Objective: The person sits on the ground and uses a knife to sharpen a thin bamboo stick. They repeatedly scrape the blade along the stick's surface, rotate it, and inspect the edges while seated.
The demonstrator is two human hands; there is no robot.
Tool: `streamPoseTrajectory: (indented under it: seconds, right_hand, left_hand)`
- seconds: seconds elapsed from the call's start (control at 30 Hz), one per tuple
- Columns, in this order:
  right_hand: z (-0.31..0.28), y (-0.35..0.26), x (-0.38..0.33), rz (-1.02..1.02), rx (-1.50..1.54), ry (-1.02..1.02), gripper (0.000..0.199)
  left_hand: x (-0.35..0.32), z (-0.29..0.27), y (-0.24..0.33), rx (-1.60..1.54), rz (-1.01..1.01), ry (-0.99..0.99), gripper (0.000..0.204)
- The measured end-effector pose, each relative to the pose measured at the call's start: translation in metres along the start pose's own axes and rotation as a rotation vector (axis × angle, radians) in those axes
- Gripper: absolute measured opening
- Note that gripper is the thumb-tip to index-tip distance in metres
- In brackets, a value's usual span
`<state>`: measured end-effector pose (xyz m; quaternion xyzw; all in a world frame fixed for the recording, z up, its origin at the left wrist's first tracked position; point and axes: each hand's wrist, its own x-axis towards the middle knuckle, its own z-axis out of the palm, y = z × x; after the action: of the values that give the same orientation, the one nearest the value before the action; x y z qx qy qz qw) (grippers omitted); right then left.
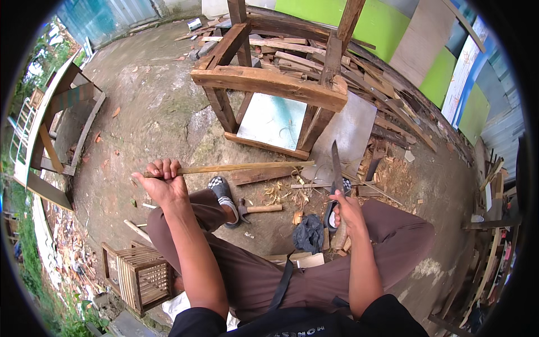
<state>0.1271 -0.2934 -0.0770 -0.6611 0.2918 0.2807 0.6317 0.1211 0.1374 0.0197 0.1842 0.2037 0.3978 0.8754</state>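
Note:
My left hand (167, 182) is closed round one end of a thin wooden strip (241, 168), which points across to the right. In my right hand (348, 212) is a long-bladed knife (337, 163), its blade standing up and away from me. The strip's far end stops short of the blade, with a gap between them. Pale shavings (275, 195) lie on the ground below the strip. A hammer (261, 209) with a wooden handle rests beside my left shoe (220, 188). Near my right foot sits a crumpled dark plastic bag (309, 233).
A rough wooden chair frame (269, 84) stands ahead, a pale sheet (272, 121) within its legs. Behind it is a pile of scrap wood (387, 95). A slatted wooden piece (137, 275) lies at my lower left; a wooden cabinet frame (62, 123) is at far left.

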Motion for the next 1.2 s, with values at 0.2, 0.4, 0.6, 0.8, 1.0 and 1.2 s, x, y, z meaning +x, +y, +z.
streamPoseTrajectory:
  seconds: [0.2,0.4,0.6,0.8,1.0,1.2]
  right_hand:
    - [-0.078,-0.080,-0.055,-0.388,0.091,0.186,0.040]
    - [-0.058,-0.091,-0.036,-0.610,0.442,0.219,0.043]
    - [-0.034,-0.071,-0.020,-0.604,0.351,0.108,0.043]
    - [-0.028,-0.052,-0.015,-0.549,0.337,0.047,0.032]
    - [-0.033,-0.054,-0.023,-0.522,0.485,0.017,0.025]
    - [-0.044,-0.046,-0.019,-0.554,0.476,0.032,0.023]
  left_hand:
    - [0.006,-0.004,0.010,-0.239,-0.116,-0.072,0.069]
    - [0.011,-0.006,0.005,-0.380,-0.248,-0.152,0.071]
    - [0.008,-0.008,-0.003,-0.429,-0.339,-0.176,0.071]
    - [0.005,-0.007,-0.013,-0.429,-0.401,-0.223,0.071]
    - [0.007,-0.006,-0.020,-0.454,-0.456,-0.342,0.068]
    - [0.003,0.001,-0.031,-0.493,-0.485,-0.366,0.063]
